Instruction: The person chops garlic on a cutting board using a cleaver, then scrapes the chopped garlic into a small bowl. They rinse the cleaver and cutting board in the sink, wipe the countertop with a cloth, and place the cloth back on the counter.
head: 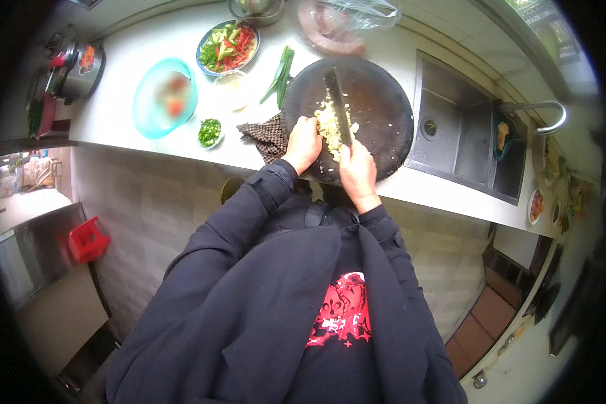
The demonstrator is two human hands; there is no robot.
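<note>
A round, dark chopping board (pixel 384 116) lies on the counter before me. On it is a heap of finely chopped pale-yellow food (pixel 328 123), perhaps garlic or ginger, with bits scattered around it. My right hand (pixel 358 171) grips the handle of a kitchen cleaver (pixel 339 103), whose blade is seen nearly edge-on, upright over the heap's right side. My left hand (pixel 304 144) is at the heap's left edge, fingers bent towards it; their tips are partly hidden. A brown checked cloth (pixel 268 135) touches the board's left side.
Left of the board are green leaves (pixel 282 76), a plate of cut peppers (pixel 229 48), a small bowl of chopped greens (pixel 210 132) and a turquoise basket (pixel 144 108). Meat (pixel 328 38) with a plastic bag lies behind. A steel sink (pixel 457 126) with a tap (pixel 555 118) is to the right.
</note>
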